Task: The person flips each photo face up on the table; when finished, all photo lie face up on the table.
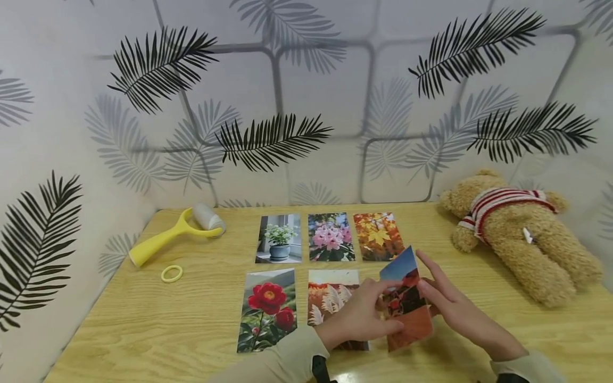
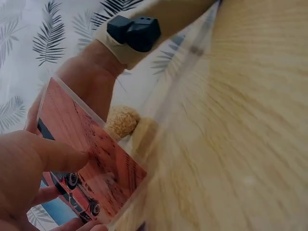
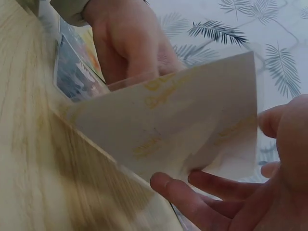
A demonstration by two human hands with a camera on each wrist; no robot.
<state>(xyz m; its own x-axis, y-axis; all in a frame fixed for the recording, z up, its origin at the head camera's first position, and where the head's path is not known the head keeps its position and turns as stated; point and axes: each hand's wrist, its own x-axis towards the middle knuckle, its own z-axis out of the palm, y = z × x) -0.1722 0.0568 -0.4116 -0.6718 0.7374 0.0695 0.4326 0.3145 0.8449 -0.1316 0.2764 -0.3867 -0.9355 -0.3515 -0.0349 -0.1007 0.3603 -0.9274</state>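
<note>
A photo card of a red car on reddish ground under blue sky point(image 1: 413, 325) is held tilted up off the table in the head view. My left hand point(image 1: 356, 315) pinches its left side, thumb on the picture face, as the left wrist view shows. My right hand point(image 1: 462, 314) holds the right side, with fingers against the pale back point(image 3: 192, 120) and the thumb at the edge. Partly under my left hand lies a pampas grass photo point(image 1: 330, 282). Beside it is a red flower photo point(image 1: 258, 324).
Behind these, a row holds a potted plant photo point(image 1: 279, 239), a pink flower photo point(image 1: 331, 236) and a maple leaf photo point(image 1: 379, 236). A yellow-handled roller point(image 1: 179, 229) and a yellow ring point(image 1: 172, 274) lie left. A teddy bear point(image 1: 517, 234) lies right, by the patterned wall.
</note>
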